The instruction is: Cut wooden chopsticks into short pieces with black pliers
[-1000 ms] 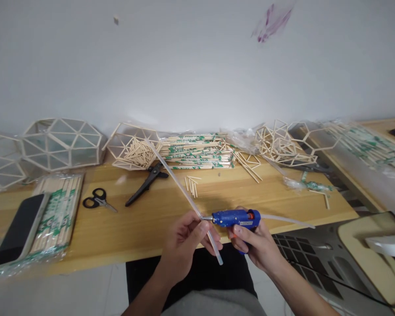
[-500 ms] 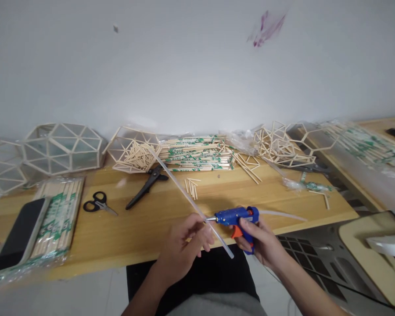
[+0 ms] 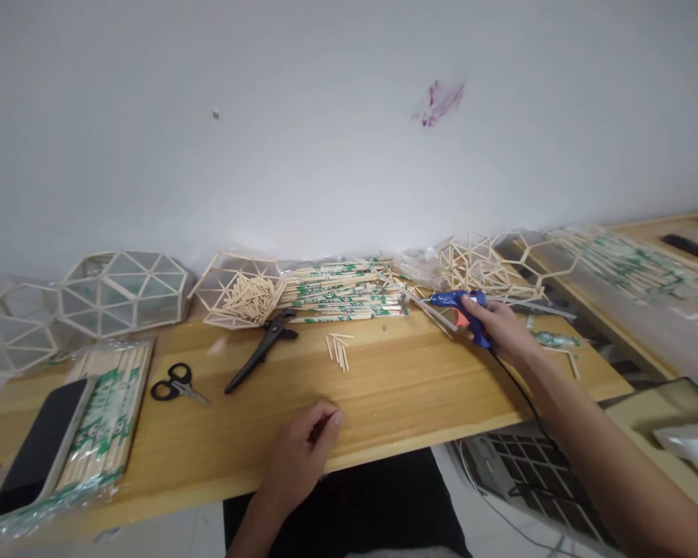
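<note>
My right hand [image 3: 497, 329] is wrapped round the handle of a blue hot glue gun [image 3: 454, 298] with an orange trigger, at the back right of the table. A translucent glue stick [image 3: 532, 307] sticks out of the gun's rear. Another pale stick [image 3: 433, 311] lies slantwise by the nozzle; whether it touches the nozzle I cannot tell. My left hand [image 3: 302, 449] rests curled at the table's front edge, thumb by the fingers, with nothing visible in it. Several short cut wooden sticks [image 3: 340, 353] lie beyond it.
Black-handled scissors [image 3: 177, 384], black cutting pliers [image 3: 261, 349] and a phone [image 3: 40, 446] on packed chopsticks [image 3: 108, 403] are at left. Along the wall stand stick frames [image 3: 125, 294], a bowl-like frame of cut sticks [image 3: 250, 298] and wrapped chopsticks [image 3: 349, 291]. A cord [image 3: 520, 387] trails from the gun.
My right hand has carried the glue gun away from my body to the back right. The long stick has left my left hand, which has dropped back and curled.
</note>
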Available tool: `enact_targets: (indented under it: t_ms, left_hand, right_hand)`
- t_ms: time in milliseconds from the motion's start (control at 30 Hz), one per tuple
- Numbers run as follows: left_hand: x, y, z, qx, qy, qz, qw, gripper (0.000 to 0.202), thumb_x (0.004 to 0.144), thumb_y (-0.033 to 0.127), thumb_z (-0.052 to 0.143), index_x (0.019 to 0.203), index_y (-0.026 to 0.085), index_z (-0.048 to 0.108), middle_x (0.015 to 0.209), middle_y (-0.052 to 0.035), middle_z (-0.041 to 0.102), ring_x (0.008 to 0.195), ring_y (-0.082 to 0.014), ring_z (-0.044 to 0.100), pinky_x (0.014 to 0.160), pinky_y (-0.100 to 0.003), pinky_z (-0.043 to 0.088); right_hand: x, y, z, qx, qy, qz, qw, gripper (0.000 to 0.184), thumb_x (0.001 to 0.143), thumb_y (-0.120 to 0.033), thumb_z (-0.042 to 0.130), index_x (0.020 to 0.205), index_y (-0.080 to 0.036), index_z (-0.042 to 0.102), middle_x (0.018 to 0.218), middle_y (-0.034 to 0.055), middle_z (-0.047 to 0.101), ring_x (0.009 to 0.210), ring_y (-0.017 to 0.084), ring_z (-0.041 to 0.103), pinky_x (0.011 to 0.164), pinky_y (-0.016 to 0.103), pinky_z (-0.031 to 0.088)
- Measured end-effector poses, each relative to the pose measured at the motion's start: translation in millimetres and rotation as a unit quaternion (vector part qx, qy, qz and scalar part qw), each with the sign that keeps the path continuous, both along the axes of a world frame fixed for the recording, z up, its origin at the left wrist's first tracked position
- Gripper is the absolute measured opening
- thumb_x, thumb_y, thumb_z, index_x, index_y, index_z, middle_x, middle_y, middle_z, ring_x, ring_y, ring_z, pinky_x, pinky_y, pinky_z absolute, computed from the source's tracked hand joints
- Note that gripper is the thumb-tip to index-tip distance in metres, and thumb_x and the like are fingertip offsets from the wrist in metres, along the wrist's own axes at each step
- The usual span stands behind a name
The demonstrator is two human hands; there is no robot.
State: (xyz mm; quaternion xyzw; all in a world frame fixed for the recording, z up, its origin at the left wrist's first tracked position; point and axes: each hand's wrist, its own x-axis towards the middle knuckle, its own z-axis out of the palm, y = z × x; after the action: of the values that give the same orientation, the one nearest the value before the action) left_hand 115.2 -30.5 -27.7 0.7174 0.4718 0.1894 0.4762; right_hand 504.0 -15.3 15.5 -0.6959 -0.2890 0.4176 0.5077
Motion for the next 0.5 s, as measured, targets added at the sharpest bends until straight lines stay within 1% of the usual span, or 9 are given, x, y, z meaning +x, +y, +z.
enact_targets:
  t_ms: [67, 167, 233, 300, 400, 500]
  left_hand:
    - [2.8, 0.3, 2.3, 0.018, 0.019, -0.011, 1.000, 0.037, 0.101, 0.049, 0.046, 0.085, 0.022, 0.066, 0.071, 0.0013, 0.059, 0.068, -0.0142, 0.054, 0.067, -0.027, 0.040]
    - [4.1, 0.6, 4.4, 0.031, 0.024, -0.013, 0.999, 0.036, 0.101, 0.048, 0.045, 0.086, 0.022, 0.066, 0.073, 0.0010, 0.061, 0.069, -0.0147, 0.056, 0.067, -0.026, 0.041]
    - [3.4, 0.6, 4.3, 0.029, 0.018, -0.013, 0.999, 0.037, 0.101, 0.049, 0.045, 0.086, 0.022, 0.066, 0.072, 0.0012, 0.061, 0.068, -0.0145, 0.055, 0.066, -0.026, 0.041]
    - [2.7, 0.7, 3.9, 0.029, 0.014, -0.013, 0.999, 0.037, 0.101, 0.049, 0.045, 0.085, 0.022, 0.065, 0.071, 0.0014, 0.060, 0.067, -0.0143, 0.055, 0.065, -0.026, 0.040]
    - [2.5, 0.9, 3.9, 0.033, 0.015, -0.010, 0.999, 0.036, 0.101, 0.048, 0.045, 0.085, 0.022, 0.065, 0.071, 0.0015, 0.060, 0.067, -0.0143, 0.055, 0.065, -0.026, 0.040]
    - [2.2, 1.0, 3.2, 0.029, 0.016, -0.009, 0.999, 0.037, 0.101, 0.048, 0.046, 0.085, 0.022, 0.065, 0.073, 0.0012, 0.061, 0.069, -0.0147, 0.056, 0.066, -0.027, 0.041]
  right_hand:
    - [5.9, 7.1, -1.1, -0.015, 0.003, 0.009, 1.000, 0.064, 0.052, -0.074, 0.087, 0.066, -0.019, 0.058, 0.052, -0.0005, 0.057, 0.042, 0.011, 0.051, 0.036, 0.021, 0.034]
    - [11.4, 12.5, -2.4, -0.040, -0.007, 0.023, 0.999, 0.059, 0.058, -0.070, 0.087, 0.073, -0.017, 0.064, 0.058, 0.0009, 0.061, 0.049, 0.013, 0.055, 0.041, 0.022, 0.039]
    - [12.5, 12.2, -2.1, -0.059, -0.050, 0.029, 0.997, 0.055, 0.066, -0.068, 0.083, 0.079, -0.016, 0.070, 0.067, 0.0039, 0.067, 0.056, 0.015, 0.058, 0.048, 0.024, 0.043]
    - [11.8, 9.7, -0.8, -0.078, -0.112, 0.032, 0.990, 0.052, 0.074, -0.066, 0.078, 0.081, -0.014, 0.074, 0.073, 0.0067, 0.072, 0.061, 0.016, 0.060, 0.053, 0.026, 0.044]
    - [10.2, 4.8, 1.0, -0.091, -0.182, 0.036, 0.978, 0.051, 0.082, -0.064, 0.070, 0.082, -0.013, 0.077, 0.075, 0.0087, 0.074, 0.065, 0.019, 0.061, 0.058, 0.028, 0.045]
    - [11.0, 0.8, 1.6, -0.103, -0.240, 0.043, 0.964, 0.055, 0.087, -0.065, 0.059, 0.080, -0.014, 0.077, 0.074, 0.0092, 0.075, 0.066, 0.021, 0.062, 0.059, 0.030, 0.045]
